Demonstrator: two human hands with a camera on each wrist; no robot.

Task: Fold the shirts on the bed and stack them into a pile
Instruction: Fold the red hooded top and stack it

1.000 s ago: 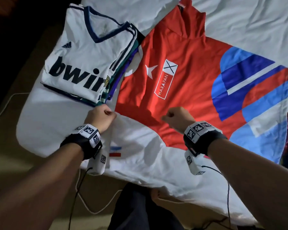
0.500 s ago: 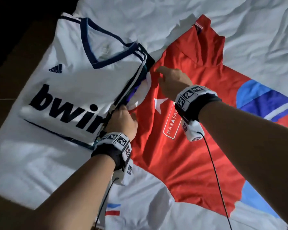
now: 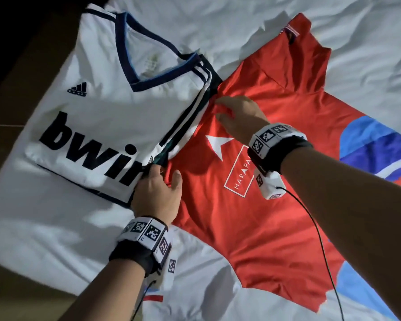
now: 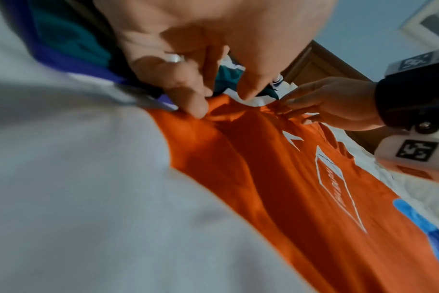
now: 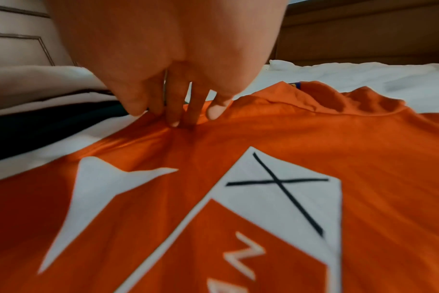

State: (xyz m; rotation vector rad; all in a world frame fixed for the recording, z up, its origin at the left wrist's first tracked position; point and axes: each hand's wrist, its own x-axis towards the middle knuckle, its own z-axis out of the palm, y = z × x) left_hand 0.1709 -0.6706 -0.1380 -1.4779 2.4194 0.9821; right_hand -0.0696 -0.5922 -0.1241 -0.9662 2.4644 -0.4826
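Both hands have travelled up the red shirt since a second ago, from its lower hem edge to the side that lies against the folded pile.

Nearest, at lower centre of the head view, the left hand [image 3: 156, 195] sits at the red shirt's [image 3: 252, 205] left edge, just under the corner of the white jersey [image 3: 97, 117]. In the left wrist view its fingertips [image 4: 196, 107] and thumb pinch a small ridge of red cloth. Farther up, at centre frame, the right hand [image 3: 239, 117] has its fingers bent down onto the same edge; the right wrist view shows the fingertips [image 5: 174, 121] gathering a pucker of fabric, so both hands are grasping the shirt.

The red shirt lies spread face up across the middle and right of the frame on the white bedsheet [image 3: 333, 38], its collar toward the upper right, its blue-patterned part at the far right edge. The white jersey tops the folded pile [image 3: 171, 149] in the upper left, with dark and green layers showing beneath its right side.

This looks like the start of folding the red shirt: taking hold of one long side. The next move probably calls for lifting that edge with both hands together and carrying it across toward the middle, keeping the slippery cloth taut and clear of the pile so the stacked jerseys are not dragged.
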